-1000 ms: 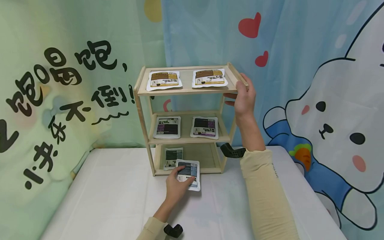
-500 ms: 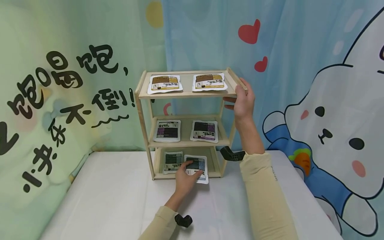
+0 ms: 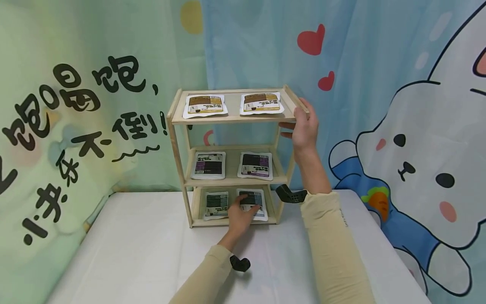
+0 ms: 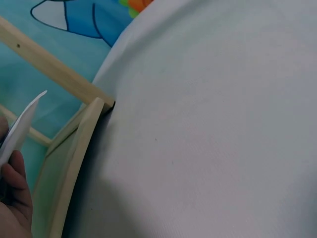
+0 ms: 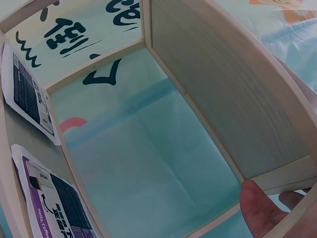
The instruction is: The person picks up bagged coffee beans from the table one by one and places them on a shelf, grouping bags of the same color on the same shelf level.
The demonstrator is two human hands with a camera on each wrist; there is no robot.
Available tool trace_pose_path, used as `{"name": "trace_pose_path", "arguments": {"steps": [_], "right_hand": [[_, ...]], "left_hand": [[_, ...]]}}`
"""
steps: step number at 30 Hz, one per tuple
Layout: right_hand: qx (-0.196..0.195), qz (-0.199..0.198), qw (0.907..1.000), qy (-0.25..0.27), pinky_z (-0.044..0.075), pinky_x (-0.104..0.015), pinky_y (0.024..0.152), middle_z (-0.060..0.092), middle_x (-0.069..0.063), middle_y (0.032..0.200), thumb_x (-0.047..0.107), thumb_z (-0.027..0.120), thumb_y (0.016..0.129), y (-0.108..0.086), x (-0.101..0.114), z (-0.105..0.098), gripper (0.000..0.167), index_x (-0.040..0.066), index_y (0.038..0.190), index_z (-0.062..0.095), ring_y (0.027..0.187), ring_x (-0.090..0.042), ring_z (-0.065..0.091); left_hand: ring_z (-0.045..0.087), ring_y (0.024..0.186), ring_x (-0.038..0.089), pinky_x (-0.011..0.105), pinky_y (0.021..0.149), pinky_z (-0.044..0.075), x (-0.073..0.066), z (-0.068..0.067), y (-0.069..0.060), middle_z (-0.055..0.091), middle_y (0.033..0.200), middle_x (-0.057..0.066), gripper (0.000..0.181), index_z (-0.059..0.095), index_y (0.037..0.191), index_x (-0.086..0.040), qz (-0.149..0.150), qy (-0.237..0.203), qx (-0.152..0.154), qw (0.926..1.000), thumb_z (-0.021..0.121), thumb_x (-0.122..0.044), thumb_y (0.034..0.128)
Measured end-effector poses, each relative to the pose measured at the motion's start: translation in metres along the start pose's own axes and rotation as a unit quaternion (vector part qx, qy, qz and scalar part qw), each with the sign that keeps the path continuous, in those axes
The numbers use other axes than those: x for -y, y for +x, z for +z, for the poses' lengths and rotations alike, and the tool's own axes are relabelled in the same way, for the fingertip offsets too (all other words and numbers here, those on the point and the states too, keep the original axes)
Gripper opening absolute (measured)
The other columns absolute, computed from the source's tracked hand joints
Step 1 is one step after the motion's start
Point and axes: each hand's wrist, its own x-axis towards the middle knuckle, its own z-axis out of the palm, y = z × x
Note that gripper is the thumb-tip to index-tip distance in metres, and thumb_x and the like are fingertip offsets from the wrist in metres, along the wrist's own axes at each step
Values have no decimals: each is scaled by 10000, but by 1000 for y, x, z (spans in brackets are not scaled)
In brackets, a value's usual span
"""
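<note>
At the right of the bottom tier of a three-tier wooden rack (image 3: 228, 183), my left hand (image 3: 240, 218) holds a white packet with a dark blue label (image 3: 259, 196) between thumb and fingers. The left wrist view shows this packet (image 4: 22, 126) tilted above the tier's floor. To its left lies a packet with a dark green label (image 3: 217, 204). My right hand (image 3: 306, 133) grips the top tier's right end; its thumb (image 5: 257, 208) appears beneath that tier in the right wrist view.
Two brown-and-yellow packets (image 3: 205, 105) lie on the top tier. Two purple-and-black packets (image 3: 255, 165) rest on the middle one. The rack stands on a white-covered table (image 3: 133, 253), before a printed curtain (image 3: 250, 50).
My left hand has carried the dark blue packet forward and to the right, from in front of the rack into its bottom tier. The right hand keeps its hold on the top tier.
</note>
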Motion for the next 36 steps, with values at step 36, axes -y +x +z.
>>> {"name": "trace_pose_path", "arguments": {"steps": [36], "right_hand": [[75, 37, 10000, 52, 511, -281, 613, 601, -156, 1165, 308, 375, 1000, -1, 2, -1, 487, 187, 1472, 402, 767, -222, 664]], "left_hand": [[502, 1204, 366, 461, 978, 415, 5, 17, 12, 531, 1295, 235, 599, 497, 1331, 23, 39, 1189, 1109, 9867, 747, -218, 843]]}}
